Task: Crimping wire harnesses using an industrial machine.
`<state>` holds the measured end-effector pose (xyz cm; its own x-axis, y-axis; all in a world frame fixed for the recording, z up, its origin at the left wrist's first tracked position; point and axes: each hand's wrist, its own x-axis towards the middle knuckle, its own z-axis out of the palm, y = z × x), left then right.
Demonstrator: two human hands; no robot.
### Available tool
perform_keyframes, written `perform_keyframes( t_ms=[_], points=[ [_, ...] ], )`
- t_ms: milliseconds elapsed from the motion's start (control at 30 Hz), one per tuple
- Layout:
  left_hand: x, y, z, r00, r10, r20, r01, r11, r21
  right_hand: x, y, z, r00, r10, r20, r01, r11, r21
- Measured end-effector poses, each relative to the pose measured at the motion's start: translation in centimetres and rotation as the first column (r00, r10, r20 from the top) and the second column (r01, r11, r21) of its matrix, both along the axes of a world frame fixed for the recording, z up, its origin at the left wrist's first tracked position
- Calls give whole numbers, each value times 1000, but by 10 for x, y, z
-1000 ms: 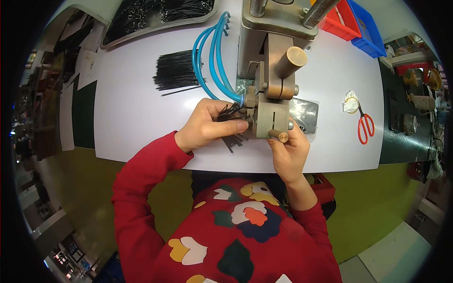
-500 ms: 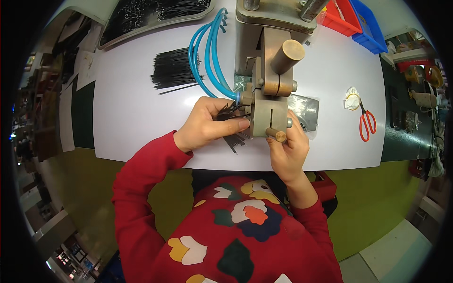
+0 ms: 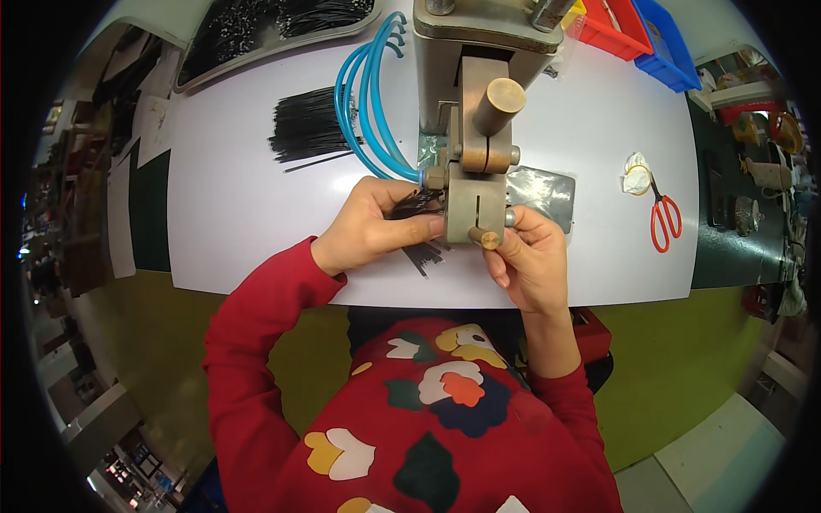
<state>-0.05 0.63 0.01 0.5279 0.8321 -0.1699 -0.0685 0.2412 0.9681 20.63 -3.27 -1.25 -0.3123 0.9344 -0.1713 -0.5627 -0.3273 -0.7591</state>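
My left hand (image 3: 363, 227) is closed round a bundle of thin black wires (image 3: 421, 255), just left of the metal head (image 3: 466, 205) of a bench press. The wires' lower ends fan out below my thumb. My right hand (image 3: 537, 256) is at the head's right side, beside a short brass pin (image 3: 487, 238) and a side bolt. Its thumb and forefinger are bent together near them; whatever is between them is too small or hidden to make out. A thick brass rod (image 3: 503, 103) sticks up from the press arm above.
Blue air hoses (image 3: 368, 111) loop left of the press. A pile of black wires (image 3: 306, 124) lies beyond, below a full metal tray (image 3: 282, 47). At right are a flat grey packet (image 3: 547, 195), red-handled scissors (image 3: 665, 221), a red bin (image 3: 611, 26) and a blue bin (image 3: 667, 51).
My right hand has come out from behind the head, a little to the right and down. The press shows slightly further left in the picture. My left hand has barely moved.
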Motion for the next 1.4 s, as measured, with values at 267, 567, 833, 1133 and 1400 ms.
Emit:
perform_keyframes(
  t_ms=[267,567,833,1133,1400],
  points=[
    [0,-1,3,1000,21,10,-21,1000,-16,23,-1,6,980,-193,-40,197,972,127],
    [-3,-5,14,996,-11,-88,-2,989,-149,67,-17,-8,284,-606,743,-139,741,657],
    [-3,-7,-1,997,78,27,-80,993,90,66,-18,-11,248,-662,708,-81,714,696],
    [-6,-3,-1,999,25,-27,-26,998,-56,31,-20,4,528,-644,554,176,721,670],
    [-3,-4,7,996,72,52,-66,990,-121,-26,-1,6,795,-432,425,145,816,559]
  ],
)
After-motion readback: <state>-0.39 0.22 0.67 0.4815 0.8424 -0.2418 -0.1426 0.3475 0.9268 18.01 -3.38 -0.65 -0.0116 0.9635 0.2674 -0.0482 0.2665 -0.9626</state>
